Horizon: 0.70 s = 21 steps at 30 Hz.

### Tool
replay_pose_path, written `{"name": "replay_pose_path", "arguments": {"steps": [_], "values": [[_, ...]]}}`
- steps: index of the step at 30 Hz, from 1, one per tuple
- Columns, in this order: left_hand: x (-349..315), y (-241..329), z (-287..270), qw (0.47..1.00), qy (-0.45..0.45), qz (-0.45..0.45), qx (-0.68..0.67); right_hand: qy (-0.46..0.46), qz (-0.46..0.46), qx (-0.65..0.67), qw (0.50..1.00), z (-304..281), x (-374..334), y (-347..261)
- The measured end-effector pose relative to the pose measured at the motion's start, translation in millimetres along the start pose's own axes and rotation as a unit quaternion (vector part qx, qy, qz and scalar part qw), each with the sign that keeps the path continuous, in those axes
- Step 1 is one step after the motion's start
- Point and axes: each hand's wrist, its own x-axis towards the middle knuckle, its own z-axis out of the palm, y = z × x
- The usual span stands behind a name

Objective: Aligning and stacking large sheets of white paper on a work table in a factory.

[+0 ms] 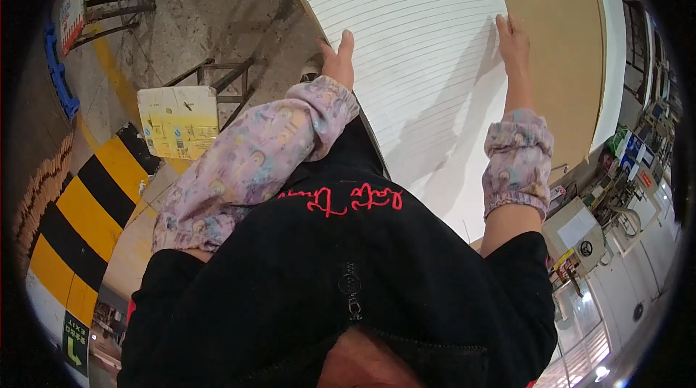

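A large white sheet printed with thin parallel lines stretches away in front of me, its near part plain white. My left hand grips its left edge, thumb on top and fingers over the side, partly hidden. At the opposite edge, my right hand pinches the sheet, thumb toward the lines; its fingertips' undersides are hidden. Both forearms wear pastel patterned sleeve covers. Under the sheet's right side lies a brown board, with a white layer showing beyond it.
Left of me, a yellow-and-white box-like piece sits by a dark metal stand. Another stand is farther off. A black-and-yellow striped barrier is at the lower left. Machinery and a cluttered bench are at the right.
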Motion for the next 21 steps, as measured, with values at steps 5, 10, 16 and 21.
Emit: {"name": "replay_pose_path", "arguments": {"steps": [5, 10, 16, 21], "values": [[18, -18, 11, 0.992, 0.085, 0.087, 0.030, 0.054, -0.026, -0.096, 0.994, -1, -9, -1], [-8, 2, 8, 0.989, 0.073, 0.064, 0.109, 0.085, -0.041, -0.125, 0.988, -2, -16, 6], [10, 50, -23, 0.968, 0.130, 0.161, 0.144, 0.127, -0.055, 0.034, 0.990, 4, -12, -56], [54, 76, -41, 0.976, 0.072, 0.197, 0.056, -0.222, 0.008, 0.401, 0.889, 22, -57, -172]]}}
